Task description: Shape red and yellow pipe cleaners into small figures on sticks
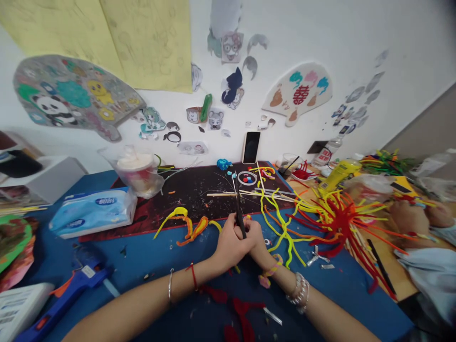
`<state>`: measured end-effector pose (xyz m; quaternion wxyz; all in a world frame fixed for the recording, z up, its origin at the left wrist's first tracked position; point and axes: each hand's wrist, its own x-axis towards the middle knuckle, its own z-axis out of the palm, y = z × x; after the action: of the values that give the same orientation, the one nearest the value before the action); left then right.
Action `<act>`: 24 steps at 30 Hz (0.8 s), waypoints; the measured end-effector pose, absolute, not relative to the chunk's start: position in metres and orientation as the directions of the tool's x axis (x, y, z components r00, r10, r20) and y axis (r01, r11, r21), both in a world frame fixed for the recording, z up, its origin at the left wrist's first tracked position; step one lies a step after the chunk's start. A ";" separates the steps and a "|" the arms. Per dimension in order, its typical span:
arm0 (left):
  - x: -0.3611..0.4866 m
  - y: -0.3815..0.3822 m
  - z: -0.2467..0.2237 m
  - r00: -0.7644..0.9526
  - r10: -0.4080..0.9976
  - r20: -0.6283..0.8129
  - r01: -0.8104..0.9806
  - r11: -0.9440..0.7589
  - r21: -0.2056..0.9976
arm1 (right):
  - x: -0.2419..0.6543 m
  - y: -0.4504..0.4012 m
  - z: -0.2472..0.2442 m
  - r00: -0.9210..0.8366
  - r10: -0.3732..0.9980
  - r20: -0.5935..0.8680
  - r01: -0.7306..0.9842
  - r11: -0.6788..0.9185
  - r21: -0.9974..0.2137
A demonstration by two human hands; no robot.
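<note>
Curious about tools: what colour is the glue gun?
The plastic glue gun is blue; head view.

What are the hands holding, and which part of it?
A thin black tool, maybe scissors, held at its lower end by the left hand and right hand.

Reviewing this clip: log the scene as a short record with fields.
View: head camera, looking down at a craft table
Left hand: grips dark tool
Right hand: grips the same tool
Things: yellow and orange pipe cleaners left of the hands, red and yellow pipe-cleaner bundle to their right
Rest: glue gun, tissue pack, upright phone, dark mat, blue table
</note>
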<state>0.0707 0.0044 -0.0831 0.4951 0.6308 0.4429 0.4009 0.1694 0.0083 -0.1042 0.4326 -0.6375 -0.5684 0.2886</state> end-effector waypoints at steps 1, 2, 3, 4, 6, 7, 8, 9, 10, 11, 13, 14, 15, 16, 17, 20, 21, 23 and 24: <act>0.072 0.007 -0.085 0.261 0.963 0.069 0.192 -0.122 0.974 | 0.170 0.010 -0.106 0.177 0.977 0.120 0.464 0.025 -0.886; 0.072 0.010 -0.086 0.240 0.968 0.072 0.217 -0.125 0.968 | 0.170 0.012 -0.107 0.167 0.979 0.116 0.453 0.028 -0.891; 0.073 0.013 -0.088 0.229 0.971 0.074 0.232 -0.128 0.964 | 0.171 0.014 -0.108 0.158 0.981 0.111 0.443 0.030 -0.896; 0.073 0.015 -0.088 0.234 0.969 0.075 0.239 -0.132 0.962 | 0.171 0.016 -0.109 0.151 0.983 0.106 0.435 0.030 -0.900; 0.072 0.019 -0.088 0.273 0.960 0.067 0.241 -0.135 0.961 | 0.172 0.021 -0.111 0.146 0.985 0.090 0.422 0.020 -0.906; 0.071 0.020 -0.087 0.294 0.954 0.057 0.244 -0.133 0.961 | 0.173 0.022 -0.111 0.145 0.986 0.080 0.418 0.012 -0.908; 0.070 0.020 -0.086 0.311 0.949 0.047 0.250 -0.130 0.959 | 0.174 0.024 -0.112 0.145 0.987 0.066 0.416 0.000 -0.909; 0.069 0.020 -0.085 0.327 0.944 0.038 0.257 -0.128 0.958 | 0.174 0.025 -0.112 0.145 0.988 0.052 0.416 -0.013 -0.909; 0.068 0.020 -0.084 0.341 0.940 0.033 0.261 -0.128 0.957 | 0.175 0.026 -0.112 0.142 0.989 0.037 0.419 -0.026 -0.907; 0.067 0.019 -0.083 0.354 0.935 0.028 0.259 -0.127 0.958 | 0.176 0.026 -0.112 0.137 0.990 0.025 0.424 -0.036 -0.905; 0.066 0.018 -0.082 0.382 0.924 0.021 0.244 -0.123 0.962 | 0.180 0.024 -0.111 0.110 0.994 0.018 0.435 -0.032 -0.900; 0.066 0.017 -0.082 0.390 0.921 0.014 0.237 -0.116 0.965 | 0.182 0.022 -0.111 0.088 0.996 0.025 0.440 -0.017 -0.898; 0.066 0.016 -0.081 0.392 0.920 0.002 0.233 -0.101 0.967 | 0.185 0.019 -0.110 0.065 0.997 0.037 0.445 0.004 -0.896; 0.065 0.015 -0.081 0.394 0.919 -0.014 0.229 -0.083 0.970 | 0.188 0.017 -0.109 0.043 0.998 0.051 0.449 0.026 -0.893; 0.065 0.015 -0.080 0.398 0.917 -0.031 0.224 -0.065 0.972 | 0.191 0.015 -0.107 0.025 0.998 0.064 0.454 0.046 -0.890; 0.065 0.012 -0.076 0.409 0.911 -0.060 0.202 -0.026 0.979 | 0.200 0.011 -0.103 -0.029 0.996 0.084 0.456 0.088 -0.885; 0.065 0.011 -0.074 0.418 0.906 -0.067 0.194 -0.017 0.981 | 0.202 0.010 -0.102 -0.050 0.995 0.086 0.453 0.100 -0.886; 0.065 0.009 -0.069 0.444 0.892 -0.089 0.170 0.014 0.985 | 0.206 0.009 -0.099 -0.097 0.991 0.096 0.448 0.129 -0.885; 0.064 0.008 -0.068 0.462 0.881 -0.102 0.151 0.035 0.988 | 0.206 0.008 -0.098 -0.118 0.987 0.106 0.446 0.148 -0.882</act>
<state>0.0643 0.0084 -0.0675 0.5874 0.6212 0.4152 0.3108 0.2065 0.0084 -0.0977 0.3781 -0.5460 -0.6565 0.3577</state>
